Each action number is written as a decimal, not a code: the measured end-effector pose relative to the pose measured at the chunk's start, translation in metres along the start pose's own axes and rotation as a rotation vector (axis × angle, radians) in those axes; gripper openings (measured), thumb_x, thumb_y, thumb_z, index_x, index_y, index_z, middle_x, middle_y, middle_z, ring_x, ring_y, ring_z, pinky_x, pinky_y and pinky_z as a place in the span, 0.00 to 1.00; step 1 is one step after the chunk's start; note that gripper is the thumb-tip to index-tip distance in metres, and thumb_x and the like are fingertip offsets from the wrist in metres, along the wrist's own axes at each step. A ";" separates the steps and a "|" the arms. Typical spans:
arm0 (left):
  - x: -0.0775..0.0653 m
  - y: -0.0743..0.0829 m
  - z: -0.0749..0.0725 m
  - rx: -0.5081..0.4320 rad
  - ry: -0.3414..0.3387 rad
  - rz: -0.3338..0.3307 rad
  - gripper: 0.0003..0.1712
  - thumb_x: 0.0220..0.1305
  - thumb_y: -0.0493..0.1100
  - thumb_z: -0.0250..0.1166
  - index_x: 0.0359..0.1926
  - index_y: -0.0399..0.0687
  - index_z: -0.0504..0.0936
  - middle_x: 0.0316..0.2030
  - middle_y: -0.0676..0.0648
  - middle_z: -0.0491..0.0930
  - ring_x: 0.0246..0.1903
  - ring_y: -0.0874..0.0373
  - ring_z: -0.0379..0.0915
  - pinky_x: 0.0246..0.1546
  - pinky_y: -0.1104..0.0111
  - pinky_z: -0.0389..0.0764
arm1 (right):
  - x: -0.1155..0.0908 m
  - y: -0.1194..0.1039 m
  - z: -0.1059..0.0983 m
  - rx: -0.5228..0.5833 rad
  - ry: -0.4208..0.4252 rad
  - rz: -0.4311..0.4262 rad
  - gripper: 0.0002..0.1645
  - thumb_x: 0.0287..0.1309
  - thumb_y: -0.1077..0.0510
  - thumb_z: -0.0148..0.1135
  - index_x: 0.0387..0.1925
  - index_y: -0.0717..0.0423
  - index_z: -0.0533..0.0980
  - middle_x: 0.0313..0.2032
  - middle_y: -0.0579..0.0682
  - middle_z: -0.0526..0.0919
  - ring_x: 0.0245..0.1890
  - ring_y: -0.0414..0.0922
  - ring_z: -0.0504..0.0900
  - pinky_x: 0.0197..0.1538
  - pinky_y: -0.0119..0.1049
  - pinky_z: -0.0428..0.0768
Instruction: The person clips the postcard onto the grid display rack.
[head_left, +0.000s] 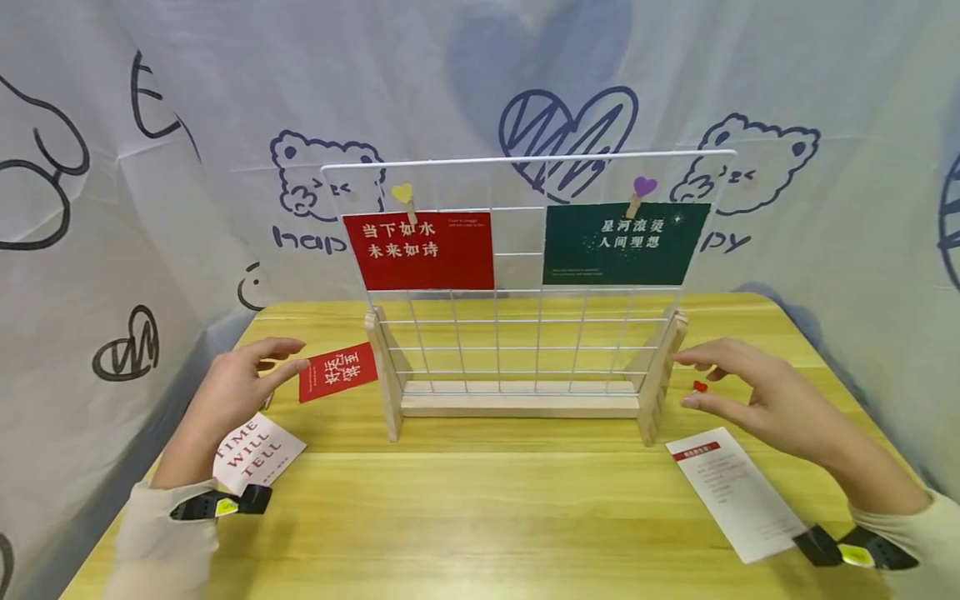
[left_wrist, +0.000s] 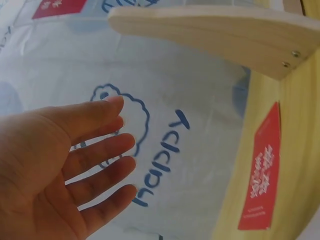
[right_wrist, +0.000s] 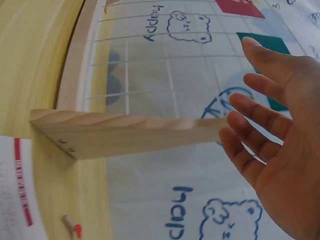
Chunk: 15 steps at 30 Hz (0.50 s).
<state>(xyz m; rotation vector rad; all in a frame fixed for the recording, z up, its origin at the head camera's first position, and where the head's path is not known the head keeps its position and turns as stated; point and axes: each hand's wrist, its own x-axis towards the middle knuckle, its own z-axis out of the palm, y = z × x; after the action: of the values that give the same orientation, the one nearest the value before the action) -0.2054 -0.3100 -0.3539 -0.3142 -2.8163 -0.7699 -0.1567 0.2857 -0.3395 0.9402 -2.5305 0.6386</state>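
On the table stands a white wire grid in a wooden stand. A yellow heart clip fixes a red card to its left side; a purple heart clip fixes a green card at the right. My left hand hovers left of the stand, fingers relaxed and empty, beside a second red card. Beside the stand's right leg, my right hand is also empty, its fingers loosely bent. A small red heart clip lies between its thumb and fingers in the head view.
A white card with red lettering lies under my left wrist. A white printed card with a red strip rests at the right, near my right wrist. Behind the wooden table hangs a pale cloth with drawings.
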 end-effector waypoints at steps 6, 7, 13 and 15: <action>0.001 -0.013 0.007 -0.002 -0.005 -0.039 0.31 0.69 0.60 0.59 0.60 0.41 0.77 0.55 0.34 0.77 0.52 0.32 0.73 0.50 0.40 0.72 | -0.017 0.012 0.005 0.024 -0.005 0.065 0.34 0.48 0.63 0.76 0.58 0.49 0.76 0.49 0.39 0.79 0.47 0.33 0.74 0.47 0.21 0.72; 0.002 -0.015 0.008 -0.005 -0.006 -0.044 0.31 0.69 0.60 0.59 0.60 0.41 0.76 0.55 0.34 0.77 0.52 0.31 0.73 0.51 0.40 0.72 | -0.020 0.014 0.006 0.031 -0.007 0.070 0.34 0.48 0.63 0.75 0.59 0.49 0.76 0.49 0.39 0.79 0.47 0.32 0.73 0.47 0.22 0.72; 0.003 -0.029 0.013 0.018 -0.027 -0.097 0.34 0.69 0.63 0.56 0.62 0.41 0.74 0.56 0.32 0.75 0.54 0.30 0.71 0.51 0.38 0.71 | -0.034 0.028 0.018 0.044 -0.040 0.094 0.36 0.47 0.61 0.77 0.60 0.49 0.75 0.50 0.40 0.79 0.48 0.33 0.74 0.46 0.23 0.75; 0.004 -0.033 0.015 0.031 -0.034 -0.113 0.35 0.69 0.64 0.56 0.63 0.41 0.74 0.57 0.31 0.74 0.54 0.29 0.70 0.51 0.38 0.71 | -0.040 0.031 0.025 0.054 -0.069 0.119 0.35 0.48 0.59 0.77 0.59 0.50 0.75 0.50 0.42 0.80 0.48 0.35 0.75 0.46 0.26 0.77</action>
<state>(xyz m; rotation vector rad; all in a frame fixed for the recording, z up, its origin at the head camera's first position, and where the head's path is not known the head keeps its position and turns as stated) -0.2194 -0.3294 -0.3814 -0.1659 -2.8960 -0.7491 -0.1537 0.3145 -0.3886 0.8485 -2.6587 0.7245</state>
